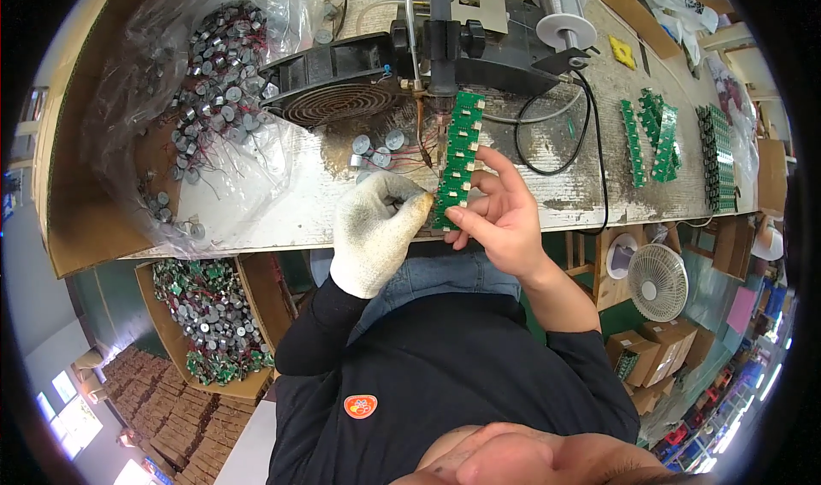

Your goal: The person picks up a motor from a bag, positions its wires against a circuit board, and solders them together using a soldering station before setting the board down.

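Two hands meet in the middle of the frame. The bare right hand (505, 220) pinches a long green strip of circuit boards (456, 158). The white-gloved left hand (376, 228) touches the strip's lower end, fingers curled shut. Small round silver motors (374, 150) lie just above the glove.

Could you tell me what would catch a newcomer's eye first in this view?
Probably the green circuit board strip at centre, held upright between the white-gloved left hand and the bare right hand. Next, the clear bag of small metal cylinders on the bench's left side.
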`<state>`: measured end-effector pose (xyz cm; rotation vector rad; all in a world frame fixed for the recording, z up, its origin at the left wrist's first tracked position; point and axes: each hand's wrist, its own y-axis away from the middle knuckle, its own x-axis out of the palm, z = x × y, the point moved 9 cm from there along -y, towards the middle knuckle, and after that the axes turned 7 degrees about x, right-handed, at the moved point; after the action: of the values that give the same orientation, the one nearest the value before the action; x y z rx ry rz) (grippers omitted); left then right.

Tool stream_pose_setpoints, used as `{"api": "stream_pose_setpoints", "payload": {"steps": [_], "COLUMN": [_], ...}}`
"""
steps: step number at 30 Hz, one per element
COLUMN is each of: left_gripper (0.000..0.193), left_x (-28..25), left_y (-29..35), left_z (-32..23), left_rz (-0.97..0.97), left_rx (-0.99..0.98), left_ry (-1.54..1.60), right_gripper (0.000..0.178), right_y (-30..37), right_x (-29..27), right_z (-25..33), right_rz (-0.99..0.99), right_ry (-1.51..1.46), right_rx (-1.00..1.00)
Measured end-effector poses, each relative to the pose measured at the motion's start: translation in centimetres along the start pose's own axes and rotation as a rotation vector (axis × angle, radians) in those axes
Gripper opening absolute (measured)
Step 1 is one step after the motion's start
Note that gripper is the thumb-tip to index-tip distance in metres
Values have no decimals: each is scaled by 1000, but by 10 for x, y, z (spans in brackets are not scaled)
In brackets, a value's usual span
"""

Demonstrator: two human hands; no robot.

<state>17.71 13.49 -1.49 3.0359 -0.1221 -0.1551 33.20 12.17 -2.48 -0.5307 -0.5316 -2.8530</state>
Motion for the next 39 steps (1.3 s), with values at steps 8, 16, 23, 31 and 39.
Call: {"api": "stream_pose_setpoints", "payload": {"steps": [8, 16, 23, 31, 39], "left_gripper": [12, 11, 11, 14, 40], "left_x": [-2, 1, 3, 0, -48], "left_y": [0, 0, 0, 0, 8], "left_z": [8, 8, 10, 9, -38], "left_rz": [-37, -38, -39, 4, -54], "left_rx": [-49, -74, -34, -53, 579], "left_ry": [135, 244, 206, 150, -408], "right_gripper": [69, 69, 69, 70, 71], "right_y": [1, 0, 1, 1, -7], "right_x": [3, 3, 0, 1, -7], "right_z": [2, 4, 0, 0, 4], "right_rz": [15, 13, 19, 1, -66], "right_ry": [-9, -20, -12, 9, 46], "right_rx": [-15, -24, -20, -8, 10]}}
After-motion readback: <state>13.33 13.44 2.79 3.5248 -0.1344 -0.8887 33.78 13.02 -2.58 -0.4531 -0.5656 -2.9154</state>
